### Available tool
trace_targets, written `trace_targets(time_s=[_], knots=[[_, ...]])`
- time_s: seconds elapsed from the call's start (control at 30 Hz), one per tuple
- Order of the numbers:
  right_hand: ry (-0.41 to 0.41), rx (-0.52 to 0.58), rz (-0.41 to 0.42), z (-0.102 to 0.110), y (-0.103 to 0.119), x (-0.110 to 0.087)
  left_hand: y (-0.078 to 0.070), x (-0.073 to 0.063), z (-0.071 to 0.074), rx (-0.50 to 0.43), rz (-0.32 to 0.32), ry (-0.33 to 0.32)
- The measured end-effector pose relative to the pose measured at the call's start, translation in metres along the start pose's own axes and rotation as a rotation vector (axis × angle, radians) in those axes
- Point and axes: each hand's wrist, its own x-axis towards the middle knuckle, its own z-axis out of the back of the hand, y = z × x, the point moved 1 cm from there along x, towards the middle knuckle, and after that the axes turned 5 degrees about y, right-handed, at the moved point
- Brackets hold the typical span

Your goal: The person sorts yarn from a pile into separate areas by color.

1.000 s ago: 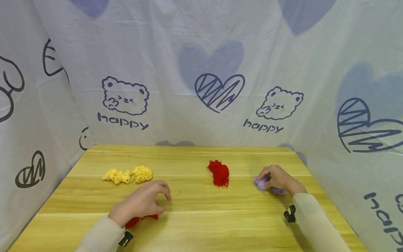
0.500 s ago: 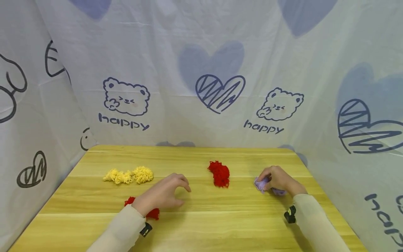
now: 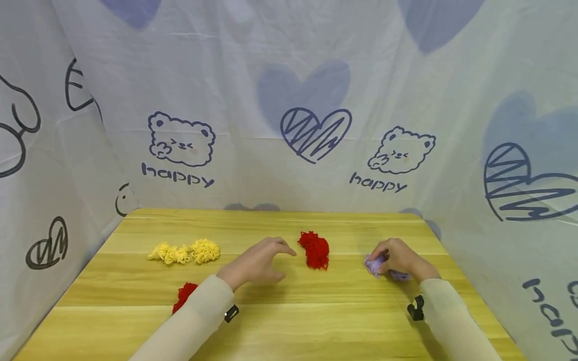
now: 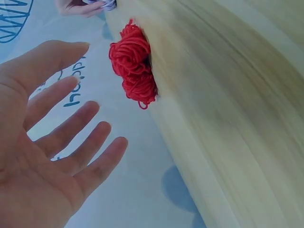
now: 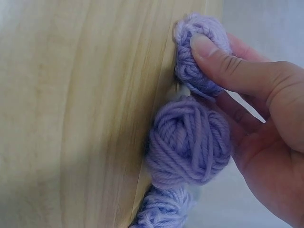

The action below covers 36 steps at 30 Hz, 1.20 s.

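A bundle of red yarn (image 3: 316, 249) lies at the middle of the table. My left hand (image 3: 257, 263) is just left of it, fingers spread and relaxed around nothing. In the left wrist view the palm faces the red bundle with a gap between. Over on the right, my right hand (image 3: 399, 255) pinches a small ball of purple yarn (image 5: 209, 24) between thumb and fingers. Two more purple yarn balls, one round (image 5: 187, 142) and one partly cut off by the frame (image 5: 164, 209), sit in a row beside it, under the palm in the head view.
Yellow yarn balls (image 3: 205, 250) lie in a row at the back left of the wooden table (image 3: 334, 321). Another red yarn bundle (image 3: 182, 296) shows partly behind my left sleeve. A printed white curtain (image 3: 244, 165) hangs around the table's back and sides.
My left hand has moved right and farther back, away from the red yarn at front left and toward the middle red bundle. My right hand stays put, holding the purple yarn.
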Motion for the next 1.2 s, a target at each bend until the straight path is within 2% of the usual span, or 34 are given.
trace_targets(time_s=[0.27,0.43,0.63,0.8,1.0,1.2], knots=[[-0.007,-0.018,-0.012,-0.001,0.006,-0.001,0.005,0.026,-0.007,-0.02,0.008,-0.01],[-0.007,-0.017,-0.015,-0.001,0.006,-0.001,0.009,0.041,-0.014,-0.043,0.019,0.011],[-0.015,-0.013,-0.026,0.0,0.004,-0.001,0.011,0.059,-0.021,-0.107,0.032,0.03],[-0.015,-0.013,-0.026,-0.001,0.003,-0.001,0.012,0.072,-0.028,-0.147,0.014,0.019],[-0.019,-0.018,-0.007,0.0,0.002,-0.002,0.012,0.084,-0.038,-0.175,0.023,-0.008],[-0.025,-0.023,0.017,0.0,0.003,-0.002,0.014,0.09,-0.048,-0.171,0.08,-0.018]])
